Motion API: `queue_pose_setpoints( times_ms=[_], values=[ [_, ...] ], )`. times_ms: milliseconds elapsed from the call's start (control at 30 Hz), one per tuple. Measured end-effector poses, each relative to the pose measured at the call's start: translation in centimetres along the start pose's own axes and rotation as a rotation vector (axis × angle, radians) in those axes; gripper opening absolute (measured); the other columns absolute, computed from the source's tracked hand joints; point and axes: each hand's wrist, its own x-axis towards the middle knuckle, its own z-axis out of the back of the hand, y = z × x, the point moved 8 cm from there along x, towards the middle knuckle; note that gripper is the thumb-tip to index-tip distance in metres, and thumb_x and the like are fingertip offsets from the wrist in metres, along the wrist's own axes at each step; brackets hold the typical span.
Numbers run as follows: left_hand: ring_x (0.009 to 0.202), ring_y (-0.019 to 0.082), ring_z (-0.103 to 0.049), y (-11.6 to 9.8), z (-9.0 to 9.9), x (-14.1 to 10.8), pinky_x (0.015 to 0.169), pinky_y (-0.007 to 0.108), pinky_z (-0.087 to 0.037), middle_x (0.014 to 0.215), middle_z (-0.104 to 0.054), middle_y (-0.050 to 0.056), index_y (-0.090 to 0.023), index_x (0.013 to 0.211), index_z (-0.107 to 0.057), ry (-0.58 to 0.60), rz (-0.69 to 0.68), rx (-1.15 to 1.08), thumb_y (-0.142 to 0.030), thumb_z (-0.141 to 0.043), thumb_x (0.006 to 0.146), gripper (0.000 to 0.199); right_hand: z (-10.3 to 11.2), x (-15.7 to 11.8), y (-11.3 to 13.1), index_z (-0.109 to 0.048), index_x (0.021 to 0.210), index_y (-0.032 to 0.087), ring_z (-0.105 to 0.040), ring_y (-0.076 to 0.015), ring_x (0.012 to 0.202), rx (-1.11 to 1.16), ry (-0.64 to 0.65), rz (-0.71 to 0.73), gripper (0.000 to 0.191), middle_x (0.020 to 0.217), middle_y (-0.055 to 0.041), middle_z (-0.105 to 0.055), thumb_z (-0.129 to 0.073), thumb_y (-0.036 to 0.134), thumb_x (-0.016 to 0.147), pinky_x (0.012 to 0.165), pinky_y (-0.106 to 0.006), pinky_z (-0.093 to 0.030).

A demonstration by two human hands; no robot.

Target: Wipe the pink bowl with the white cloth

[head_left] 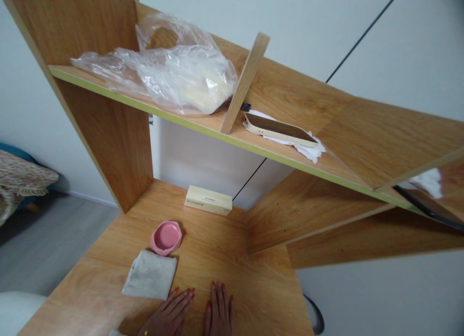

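Note:
Both of my hands lie palm down on the wooden desk at the bottom of the head view. My left hand (169, 315) has its fingers stretched out and holds nothing; its fingertips are close to the lower right corner of a folded grey cloth (150, 275). To its right, my right hand (219, 311) rests flat with straight fingers, also holding nothing. Just beyond the cloth sits a pink angular dish (166, 238), which looks like an ashtray. Farther back, a long cream-coloured box (208, 200) stands near the desk's rear edge.
Above the desk (253, 297) runs a wooden shelf (340, 147). It carries a clear plastic bag (184, 75), an upright divider (246, 82) and a phone (281, 129) on white tissue. A dark phone-like object (427, 208) lies at right. A woven throw (23, 176) is at far left.

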Motion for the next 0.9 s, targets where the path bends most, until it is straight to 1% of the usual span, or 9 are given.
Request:
queue_pose_setpoints(
  times_ms=[100,167,267,333,467,633,767,833,900],
  values=[
    [0.114,0.018,-0.058,0.1,0.3,-0.1,0.095,0.024,-0.049,0.129,-0.061,-0.005,-0.033,0.129,-0.056,-0.023,0.005,-0.057,-0.025,-0.049,0.081,0.049,0.1,0.1,0.3,-0.031,0.143,0.033,-0.053,-0.0245,0.121,-0.009,0.019,0.04,0.047,0.128,-0.0017,-0.06,-0.025,0.031,0.097,0.107,-0.052,-0.03],
    [0.115,0.018,-0.057,0.3,0.6,-0.1,0.097,0.024,-0.048,0.129,-0.061,-0.005,-0.032,0.13,-0.054,-0.049,0.006,-0.074,-0.025,-0.048,0.082,0.049,-0.1,0.1,0.3,-0.032,0.143,0.033,-0.053,-0.0251,0.121,-0.011,0.05,0.035,0.047,0.128,-0.0021,-0.06,-0.023,0.032,0.097,0.107,-0.053,-0.029],
    [0.118,0.017,-0.056,0.1,0.7,-0.1,0.097,0.024,-0.048,0.131,-0.059,-0.003,-0.028,0.132,-0.053,-0.052,-0.063,-0.056,-0.017,-0.046,0.079,0.055,-0.2,0.0,-0.1,-0.033,0.143,0.033,-0.052,-0.0254,0.121,0.007,0.052,-0.01,0.047,0.128,-0.0026,-0.06,-0.02,0.03,0.097,0.107,-0.054,-0.028],
    [0.118,0.017,-0.055,0.0,0.5,0.0,0.097,0.023,-0.048,0.132,-0.059,-0.004,-0.026,0.133,-0.052,-0.036,-0.093,-0.037,-0.012,-0.045,0.076,0.06,-0.3,0.0,-0.2,-0.032,0.143,0.033,-0.053,-0.0253,0.121,0.011,0.05,-0.008,0.047,0.127,-0.0023,-0.06,-0.021,0.03,0.097,0.107,-0.054,-0.028],
    [0.115,0.017,-0.057,0.2,0.6,0.1,0.095,0.023,-0.049,0.129,-0.061,-0.005,-0.028,0.127,-0.059,-0.073,-0.014,-0.048,-0.016,-0.045,0.079,0.051,-0.2,0.0,0.2,-0.033,0.143,0.032,-0.053,-0.0257,0.121,0.009,0.067,0.045,0.047,0.128,-0.0027,-0.06,-0.024,0.032,0.097,0.107,-0.053,-0.03],
    [0.118,0.019,-0.056,0.1,0.8,0.0,0.096,0.023,-0.048,0.13,-0.06,-0.004,-0.028,0.125,-0.061,-0.067,-0.008,-0.024,-0.018,-0.047,0.078,0.049,0.7,0.3,0.4,-0.037,0.142,0.03,-0.051,-0.024,0.123,0.015,-0.008,-0.034,0.048,0.128,-0.003,-0.06,-0.022,0.03,0.097,0.108,-0.052,-0.028],
    [0.125,0.017,-0.049,-0.1,0.7,-0.2,0.104,0.026,-0.042,0.138,-0.054,0.0,-0.023,0.134,-0.05,-0.017,-0.11,-0.054,-0.014,-0.046,0.078,0.058,0.6,0.4,0.8,-0.04,0.141,0.029,-0.052,-0.0242,0.122,0.002,0.044,0.044,0.047,0.127,-0.0033,-0.06,-0.024,0.032,0.096,0.107,-0.051,-0.03],
    [0.126,0.016,-0.047,0.1,0.6,-0.3,0.107,0.029,-0.039,0.139,-0.052,0.002,-0.02,0.137,-0.046,-0.013,-0.117,-0.069,-0.01,-0.044,0.078,0.06,0.7,0.5,0.7,-0.038,0.141,0.03,-0.052,-0.0239,0.122,-0.008,0.053,0.061,0.047,0.127,-0.0032,-0.06,-0.025,0.031,0.096,0.107,-0.051,-0.03],
    [0.126,0.016,-0.048,0.2,0.5,-0.3,0.107,0.03,-0.039,0.138,-0.053,0.002,-0.019,0.137,-0.045,-0.016,-0.105,-0.07,-0.007,-0.041,0.077,0.061,0.9,0.5,0.4,-0.038,0.141,0.03,-0.051,-0.0234,0.123,-0.019,0.047,0.049,0.047,0.128,-0.0031,-0.06,-0.023,0.031,0.097,0.107,-0.05,-0.03]
  ],
)
